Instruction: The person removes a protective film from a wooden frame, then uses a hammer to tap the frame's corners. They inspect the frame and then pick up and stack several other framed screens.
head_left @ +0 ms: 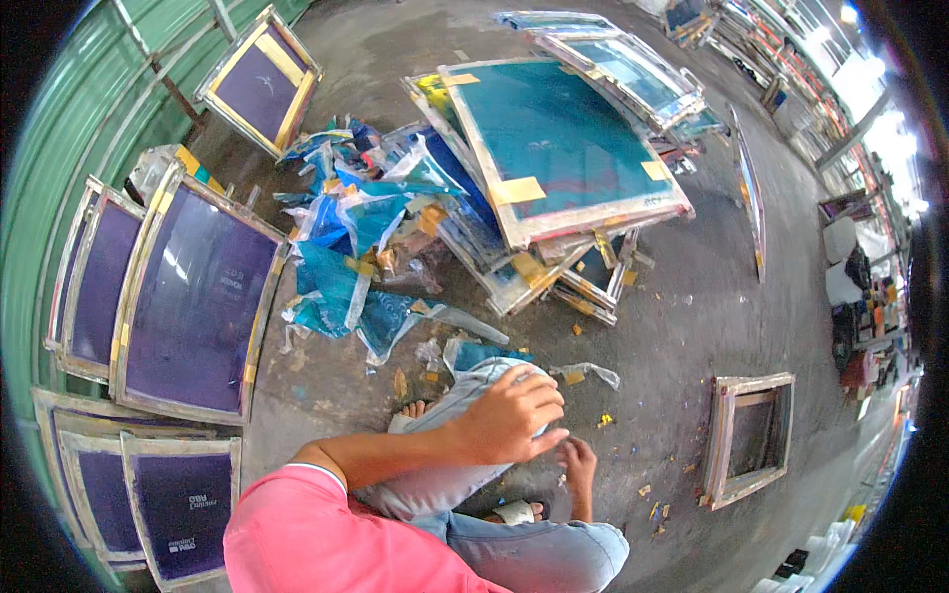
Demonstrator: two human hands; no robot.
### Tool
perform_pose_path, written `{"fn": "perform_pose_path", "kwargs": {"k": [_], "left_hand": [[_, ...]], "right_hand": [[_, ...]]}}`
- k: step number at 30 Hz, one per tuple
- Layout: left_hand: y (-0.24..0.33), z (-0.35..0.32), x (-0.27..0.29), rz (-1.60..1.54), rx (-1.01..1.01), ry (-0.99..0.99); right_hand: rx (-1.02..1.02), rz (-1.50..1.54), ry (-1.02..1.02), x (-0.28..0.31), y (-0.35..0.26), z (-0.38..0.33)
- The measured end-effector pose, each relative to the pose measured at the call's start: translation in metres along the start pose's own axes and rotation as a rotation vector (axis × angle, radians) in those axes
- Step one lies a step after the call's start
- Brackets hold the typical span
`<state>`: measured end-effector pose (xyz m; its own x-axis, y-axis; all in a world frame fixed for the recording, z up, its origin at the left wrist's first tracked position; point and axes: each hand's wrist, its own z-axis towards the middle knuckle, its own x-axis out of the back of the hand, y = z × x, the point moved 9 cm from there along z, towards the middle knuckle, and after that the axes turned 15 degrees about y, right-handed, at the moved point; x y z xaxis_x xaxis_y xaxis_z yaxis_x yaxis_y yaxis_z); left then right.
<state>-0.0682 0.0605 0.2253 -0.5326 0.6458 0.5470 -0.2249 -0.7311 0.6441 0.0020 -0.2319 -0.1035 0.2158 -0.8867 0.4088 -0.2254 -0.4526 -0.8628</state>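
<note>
Lower centre: left hand (509,415), fingers curled, resting on raised knee (484,381), gripping nothing. Right hand (578,465) lowered toward floor (672,326); grip cannot be told. Upper centre: stacked screen frames (563,148). Left: purple screens (193,296). Between: blue scraps (356,247).

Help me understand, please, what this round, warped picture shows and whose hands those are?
There is no machine here: a camera worn on a person's head looks down, and its wide lens bends the edges. The person in a pink shirt is crouched on a concrete floor. Their left hand rests on their own knee; their right hand hangs low near the floor, and both appear to hold nothing. Ahead lie a stack of teal-meshed frames and torn blue plastic scraps. Purple-meshed frames lean at the left; an empty wooden frame lies at the right.
</note>
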Motion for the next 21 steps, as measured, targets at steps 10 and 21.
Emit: {"fn": "perform_pose_path", "kwargs": {"k": [10,21], "left_hand": [[-0.011,-0.007,0.063,-0.099,0.032,0.096],[-0.020,-0.006,0.048,-0.153,0.033,0.111]], "right_hand": [[0.552,-0.895,-0.221,-0.018,-0.184,0.076],[1.060,-1.021,-0.390,-0.121,-0.293,0.049]]}}
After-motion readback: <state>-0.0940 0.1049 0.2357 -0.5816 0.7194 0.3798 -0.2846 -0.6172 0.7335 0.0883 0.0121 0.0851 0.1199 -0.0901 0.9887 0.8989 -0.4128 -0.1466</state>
